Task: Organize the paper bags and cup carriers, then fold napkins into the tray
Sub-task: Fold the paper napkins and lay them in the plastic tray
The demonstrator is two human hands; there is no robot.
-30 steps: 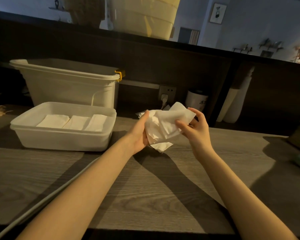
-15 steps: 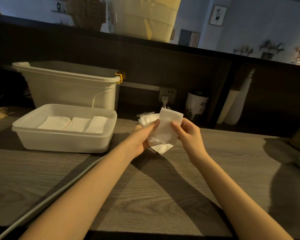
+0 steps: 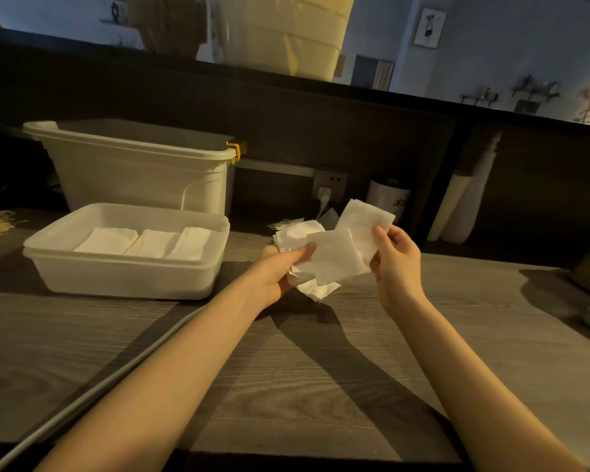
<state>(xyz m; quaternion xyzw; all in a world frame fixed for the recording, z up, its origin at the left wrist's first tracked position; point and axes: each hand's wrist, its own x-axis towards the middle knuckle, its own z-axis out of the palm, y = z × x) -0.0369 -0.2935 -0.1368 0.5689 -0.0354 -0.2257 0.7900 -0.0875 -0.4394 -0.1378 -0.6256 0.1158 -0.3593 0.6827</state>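
**Napkin held between both hands above the counter**

The left hand (image 3: 280, 270) grips a bunch of napkins (image 3: 295, 238), thumb pressed on top. The right hand (image 3: 394, 264) pinches a folded napkin (image 3: 348, 247) just beside that bunch. Left of the left hand, the tray (image 3: 123, 270) holds folded napkins (image 3: 143, 241). Beyond the right hand stands a white canister (image 3: 387, 199); its dark characters are too small to read.

A grey wood-grain counter (image 3: 286, 386) runs beneath a dark back panel (image 3: 321, 137) topped by a dark ledge (image 3: 423, 93). A wall socket (image 3: 330, 181) with a plug sits low on that panel, near the counter's far edge. Beyond the ledge, a bluish wall (image 3: 491, 39) carries a small framed picture (image 3: 430, 27) and little shelves (image 3: 535, 90). Dim, warm light throws long shadows.
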